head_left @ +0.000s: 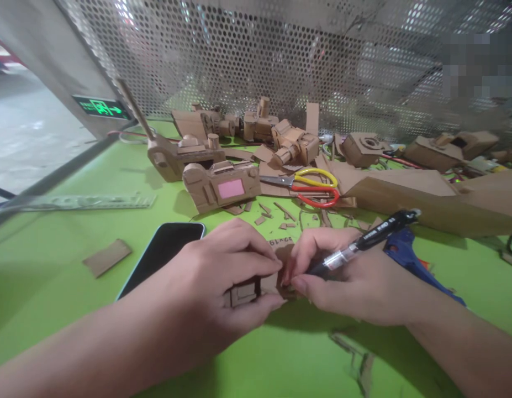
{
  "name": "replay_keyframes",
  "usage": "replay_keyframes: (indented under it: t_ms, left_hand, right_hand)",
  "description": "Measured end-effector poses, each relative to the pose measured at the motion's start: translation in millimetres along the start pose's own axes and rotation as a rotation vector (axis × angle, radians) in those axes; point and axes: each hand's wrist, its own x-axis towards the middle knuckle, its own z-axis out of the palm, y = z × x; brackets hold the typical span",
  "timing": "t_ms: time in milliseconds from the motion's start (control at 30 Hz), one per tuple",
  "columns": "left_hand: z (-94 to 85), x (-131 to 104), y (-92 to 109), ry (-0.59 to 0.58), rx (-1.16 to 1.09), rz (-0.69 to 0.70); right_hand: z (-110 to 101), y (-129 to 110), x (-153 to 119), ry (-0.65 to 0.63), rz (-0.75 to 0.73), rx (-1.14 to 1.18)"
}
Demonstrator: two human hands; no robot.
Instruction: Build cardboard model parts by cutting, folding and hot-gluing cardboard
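Note:
My left hand [235, 271] is closed around a small cardboard piece [243, 293] with a raised frame, low in the middle of the view. My right hand [342, 271] touches the piece's right side with its fingertips and also holds a black pen [371, 236], which points up to the right. Part of the piece is hidden under the fingers. Just beyond the hands stands a cardboard camera model [206, 190] with a pink rectangle. Scissors [309, 185] with yellow and red handles lie to its right. A dark-screened phone [160, 251] is partly covered by my left hand.
Several cardboard models [259, 127] line the back of the green table [73, 309] before a perforated metal screen [239, 55]. A clear ruler [106, 202] and a cardboard scrap [107, 257] lie left. On the right are a blue tool [408, 254] and a long cardboard sheet [421, 204].

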Motion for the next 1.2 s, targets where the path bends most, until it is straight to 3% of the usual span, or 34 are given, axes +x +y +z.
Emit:
replay_keyframes:
  t_ms: [767, 1000, 1200]
  left_hand:
    - [-2.2, 0.6, 1.9, -0.015, 0.024, 0.002]
    - [-6.6, -2.6, -1.9, -0.001, 0.122, -0.024]
    - [-10.7, 2.1, 7.3, -0.125, 0.259, -0.031]
  right_hand:
    - [-1.7, 0.8, 2.4, 0.025, -0.002, -0.033]
    - [-1.8, 4.3, 3.7, 0.062, -0.022, 0.019]
    - [-1.4, 2.3, -1.0, 0.049, -0.039, -0.047]
